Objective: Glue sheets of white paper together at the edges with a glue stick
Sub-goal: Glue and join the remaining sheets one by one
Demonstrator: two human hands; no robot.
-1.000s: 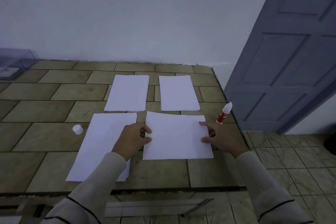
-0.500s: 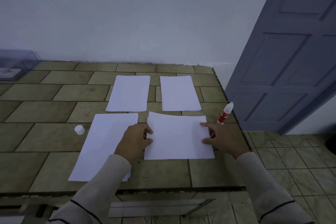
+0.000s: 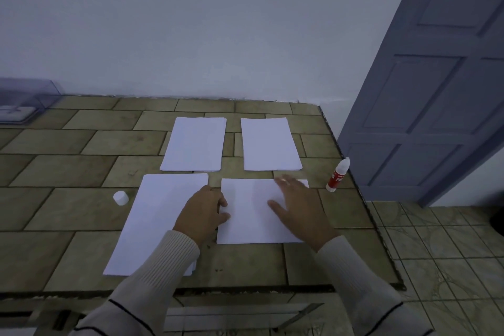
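Head view: sheet [image 3: 251, 215] flat on tabletop [image 3: 68, 172]; left hand [image 3: 203, 213] pinches its left edge; right hand [image 3: 297, 210] flat, fingers spread, pressing it; glue stick [image 3: 338, 174] upright, uncapped, at the tabletop's right rim. Risks: a sleeve may knock it off; pressing may skew the sheet.

Tiled table [image 3: 68, 172], clear box [image 3: 27, 101] far left, grey-blue door [image 3: 436, 90]

Left hand [image 3: 201, 213] pinches the sheet [image 3: 245, 226], right hand [image 3: 297, 210] presses it (flat-fingered).
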